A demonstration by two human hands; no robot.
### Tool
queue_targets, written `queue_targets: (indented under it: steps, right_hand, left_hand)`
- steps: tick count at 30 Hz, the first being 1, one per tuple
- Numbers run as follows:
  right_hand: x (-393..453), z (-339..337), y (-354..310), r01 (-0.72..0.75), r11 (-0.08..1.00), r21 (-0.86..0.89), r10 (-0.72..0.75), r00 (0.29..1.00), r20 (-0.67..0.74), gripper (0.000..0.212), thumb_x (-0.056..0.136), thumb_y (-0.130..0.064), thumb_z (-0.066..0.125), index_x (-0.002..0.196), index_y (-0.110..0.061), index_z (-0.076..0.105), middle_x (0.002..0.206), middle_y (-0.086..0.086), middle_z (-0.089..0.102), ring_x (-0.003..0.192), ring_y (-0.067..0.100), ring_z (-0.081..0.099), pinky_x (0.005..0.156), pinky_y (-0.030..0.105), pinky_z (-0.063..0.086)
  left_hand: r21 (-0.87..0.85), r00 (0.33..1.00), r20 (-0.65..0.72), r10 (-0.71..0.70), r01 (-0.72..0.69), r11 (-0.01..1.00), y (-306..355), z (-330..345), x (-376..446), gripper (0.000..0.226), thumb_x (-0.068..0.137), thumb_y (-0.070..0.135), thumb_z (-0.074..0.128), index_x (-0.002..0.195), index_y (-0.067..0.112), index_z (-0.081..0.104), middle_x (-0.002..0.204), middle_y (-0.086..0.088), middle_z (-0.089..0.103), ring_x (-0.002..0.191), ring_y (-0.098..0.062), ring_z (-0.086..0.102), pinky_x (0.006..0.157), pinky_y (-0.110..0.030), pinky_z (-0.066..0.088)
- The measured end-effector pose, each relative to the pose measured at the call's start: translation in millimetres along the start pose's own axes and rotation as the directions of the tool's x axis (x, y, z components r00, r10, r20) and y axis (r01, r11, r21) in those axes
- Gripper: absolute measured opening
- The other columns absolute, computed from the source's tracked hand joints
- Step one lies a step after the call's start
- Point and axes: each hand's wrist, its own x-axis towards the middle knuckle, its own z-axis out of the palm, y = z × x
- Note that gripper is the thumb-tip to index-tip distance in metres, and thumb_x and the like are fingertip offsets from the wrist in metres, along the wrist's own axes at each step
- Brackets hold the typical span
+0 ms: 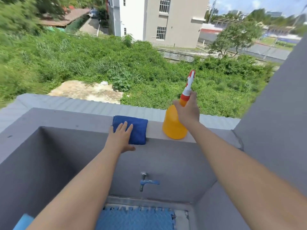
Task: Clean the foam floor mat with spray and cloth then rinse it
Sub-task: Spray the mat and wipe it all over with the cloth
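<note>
A folded blue cloth [137, 130] lies on top of the grey balcony wall [69, 118]. My left hand [120, 138] rests flat on the cloth's near left part, fingers spread, thumb down on the wall's inner face. A yellow spray bottle [172, 127] with an orange and white trigger head stands on the same ledge to the right. My right hand [187, 110] is wrapped around its neck. The blue foam floor mat [136, 219], with jigsaw edges, lies on the floor below, at the bottom of the view.
A blue-handled tap [146, 181] sticks out of the wall's inner face above the mat. A light blue object [23, 221] shows at the bottom left. A grey pillar [274, 105] rises on the right. Beyond the ledge is a drop to bushes and buildings.
</note>
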Motion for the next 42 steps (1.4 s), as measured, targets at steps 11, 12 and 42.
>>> queue_targets:
  steps: [11,12,42]
  right_hand:
    - [19,11,25,0.047,0.997,-0.061,-0.051,0.996,-0.077,0.051,0.099,-0.037,0.051,0.137,-0.01,0.031,0.097,0.003,0.054,0.087,0.031,0.055,0.08,0.046,0.046]
    - [20,9,24,0.045,0.998,-0.052,-0.048,0.997,-0.062,0.05,0.098,-0.037,0.052,0.136,-0.01,0.032,0.096,0.003,0.054,0.088,0.032,0.056,0.08,0.046,0.046]
    - [-523,216,446,-0.477,0.871,-0.117,0.489,0.816,0.308,0.026,0.096,-0.02,0.059,0.081,0.0,0.062,0.055,0.009,0.049,0.04,0.013,0.054,0.041,0.022,0.047]
  left_hand:
    - [0.168,0.965,-0.253,-0.066,0.111,0.979,33,23,15,0.067,0.094,0.028,0.045,0.152,0.013,0.014,0.148,-0.028,0.029,0.135,-0.04,0.034,0.105,-0.053,0.032]
    - [0.177,0.964,-0.262,-0.047,0.096,0.979,30,18,13,0.058,0.095,0.018,0.042,0.149,0.012,0.022,0.143,-0.025,0.038,0.129,-0.038,0.042,0.1,-0.049,0.039]
    - [-0.586,0.909,0.028,-0.416,0.352,0.73,-54,525,-295,0.047,0.09,0.005,0.037,0.137,0.009,0.045,0.136,-0.02,0.053,0.116,-0.04,0.053,0.088,-0.038,0.039]
